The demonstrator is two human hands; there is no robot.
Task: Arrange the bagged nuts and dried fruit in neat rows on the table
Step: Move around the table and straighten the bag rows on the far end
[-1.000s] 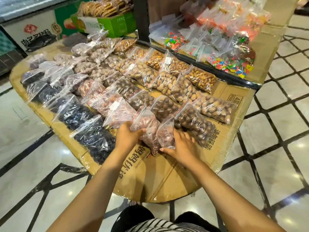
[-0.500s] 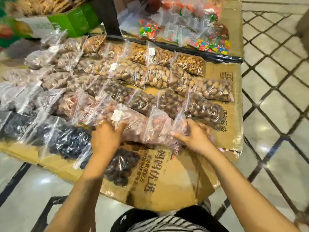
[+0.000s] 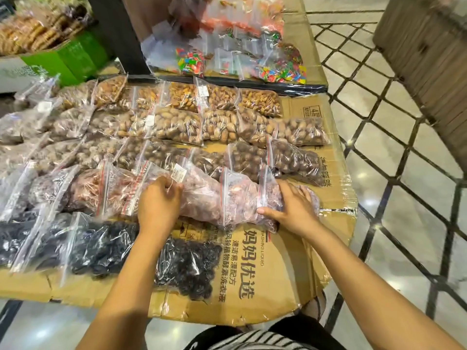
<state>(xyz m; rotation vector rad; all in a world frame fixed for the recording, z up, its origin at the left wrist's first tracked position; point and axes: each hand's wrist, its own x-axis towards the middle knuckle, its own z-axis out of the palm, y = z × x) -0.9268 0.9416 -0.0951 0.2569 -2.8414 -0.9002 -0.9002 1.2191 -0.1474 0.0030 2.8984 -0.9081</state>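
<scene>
Hands on the pinkish-nut row, second from the near table edge. Left hand [image 3: 159, 198] curled, fingers pinching the top of one pinkish bag [image 3: 202, 195] by its white label. Right hand [image 3: 294, 208] spread flat, pressing the end bag [image 3: 267, 198] onto cardboard-covered table [image 3: 278, 274]. Dark dried-fruit bags [image 3: 101, 246] lie nearest.

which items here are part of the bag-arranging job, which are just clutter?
Job:
pinkish bags under left hand and right hand
dark fruit bags
nut bags
cardboard tabletop

Clutter:
candy bags
green box
</scene>
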